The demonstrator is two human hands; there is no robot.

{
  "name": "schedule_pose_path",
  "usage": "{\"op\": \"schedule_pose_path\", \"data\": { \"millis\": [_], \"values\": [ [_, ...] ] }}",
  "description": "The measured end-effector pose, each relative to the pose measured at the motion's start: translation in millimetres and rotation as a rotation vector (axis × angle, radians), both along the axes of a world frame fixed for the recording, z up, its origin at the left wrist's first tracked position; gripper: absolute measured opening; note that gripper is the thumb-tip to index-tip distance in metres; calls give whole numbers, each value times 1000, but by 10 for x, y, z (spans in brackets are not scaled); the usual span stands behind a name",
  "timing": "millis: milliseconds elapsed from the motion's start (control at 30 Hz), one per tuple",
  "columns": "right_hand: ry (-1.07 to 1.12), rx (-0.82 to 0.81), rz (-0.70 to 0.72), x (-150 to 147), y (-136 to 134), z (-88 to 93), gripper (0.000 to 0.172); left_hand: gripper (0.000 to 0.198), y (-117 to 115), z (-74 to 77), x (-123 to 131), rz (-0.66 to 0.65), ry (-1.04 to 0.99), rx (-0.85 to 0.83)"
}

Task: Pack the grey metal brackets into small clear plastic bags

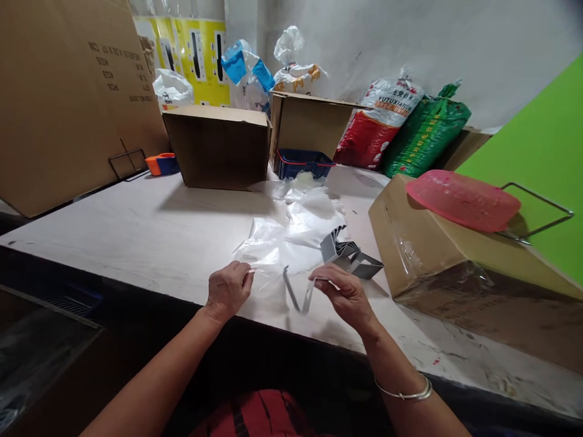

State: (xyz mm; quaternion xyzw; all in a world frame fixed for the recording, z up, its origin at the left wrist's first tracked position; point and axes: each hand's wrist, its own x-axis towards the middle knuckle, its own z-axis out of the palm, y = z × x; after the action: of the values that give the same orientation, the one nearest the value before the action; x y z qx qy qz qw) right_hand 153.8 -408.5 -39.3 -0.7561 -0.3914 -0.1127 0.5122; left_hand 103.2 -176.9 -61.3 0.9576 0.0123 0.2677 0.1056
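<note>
My left hand (228, 289) is closed, pinching the near edge of a clear plastic bag (262, 250) on the table. Between thumb and fingers, my right hand (341, 294) grips a thin grey bent bracket (298, 297), V-shaped from this angle and held a little above the tabletop. Just beyond that hand, several more grey bent brackets (350, 252) lie nested together in a pile. Other clear plastic bags (314, 212) are spread flat behind the one in my left hand.
Behind the bags stand an open cardboard box (218, 149) and a blue basket (305, 164). On the right, a taped carton (432, 255) carries a pink plastic basin (464, 200). A large carton (77, 103) rises at left, beside an orange-and-blue object (163, 164). Full sacks (423, 133) lean on the wall.
</note>
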Motion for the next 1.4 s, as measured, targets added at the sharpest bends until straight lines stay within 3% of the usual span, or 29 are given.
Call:
{"op": "schedule_pose_path", "data": {
  "millis": [100,167,267,467,567,667,733,833,933,1000,1200,1400],
  "values": [
    [-226,-159,232,-82,159,286,14,26,-26,87,-31,-81,-23,62],
    [-329,-253,271,-91,247,359,16,29,-38,142,-61,-152,-53,97],
    [-419,-369,205,-56,296,314,19,30,-46,208,-105,-222,-75,130],
    [-498,-526,-86,-45,249,153,14,31,-130,272,-147,-275,-60,164],
    [-511,-618,-154,-60,303,203,14,27,-244,278,-140,-334,-89,5],
    [-511,-662,-123,-44,411,290,13,21,-354,284,-125,-393,-28,-300],
    [-498,-608,-76,-20,480,313,16,19,-384,291,-110,-372,67,-529],
    [-326,-315,-83,17,537,240,14,25,-331,306,-86,-293,149,-923],
    [53,-4,-201,28,557,73,14,26,-195,323,-69,-240,154,-1292],
    [318,87,-195,5,580,-26,16,25,-106,333,-66,-215,136,-1466],
    [783,389,56,-139,765,-59,21,30,0,344,-86,-116,39,-1785],
    [967,525,39,-226,889,-42,30,34,24,298,-144,-115,48,-1867]
  ]
}}
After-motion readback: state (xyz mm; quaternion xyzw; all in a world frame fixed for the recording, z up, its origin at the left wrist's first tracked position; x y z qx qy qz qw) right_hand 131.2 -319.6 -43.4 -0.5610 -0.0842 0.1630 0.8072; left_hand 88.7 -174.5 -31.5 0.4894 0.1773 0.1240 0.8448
